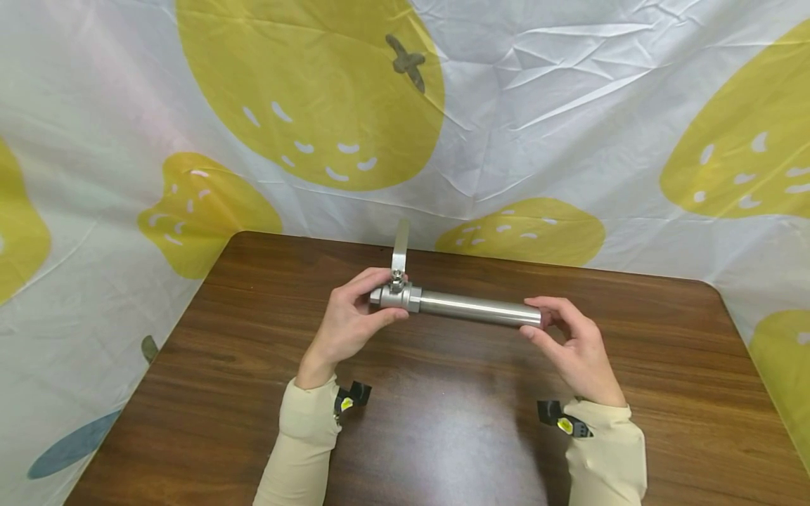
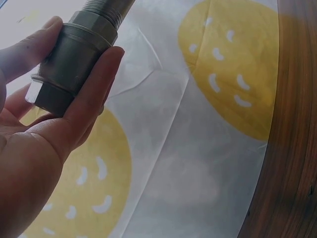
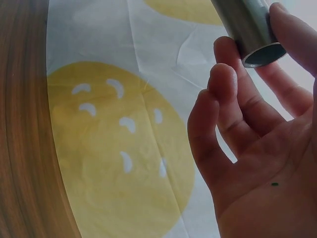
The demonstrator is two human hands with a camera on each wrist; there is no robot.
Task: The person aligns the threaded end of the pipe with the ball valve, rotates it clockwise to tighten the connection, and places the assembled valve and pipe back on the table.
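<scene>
Silvery steel ball valve with a hexagonal end (image 1: 394, 299) and the straight, brushed-steel round pipe (image 1: 474, 309) joined to it are held up over the brown wood-grain worktop (image 1: 436, 436), between the two hands. The flat, pale metal lever (image 1: 400, 249) points away from the person. In the left wrist view, a ridged screw thread (image 2: 106, 10) shows where the pipe meets the valve's hexagonal collar (image 2: 94, 25).

Working this joint well probably means keeping valve and pipe in one straight line, steadying the valve body and turning only the pipe, without forcing it, so that the thread does not bind. Holding the pipe by its far end likely makes any tilt tell more at the joint, so even pressure matters.

On the left hand (image 1: 351, 320), the fingers are curled about the valve body, parted just by its width, thumb on the near side. On the right hand (image 1: 582, 351), thumb and forefinger pinch the pipe's far end, spread to its thickness; at least two other fingers bend loosely beside the hollow rim, off the metal.
</scene>
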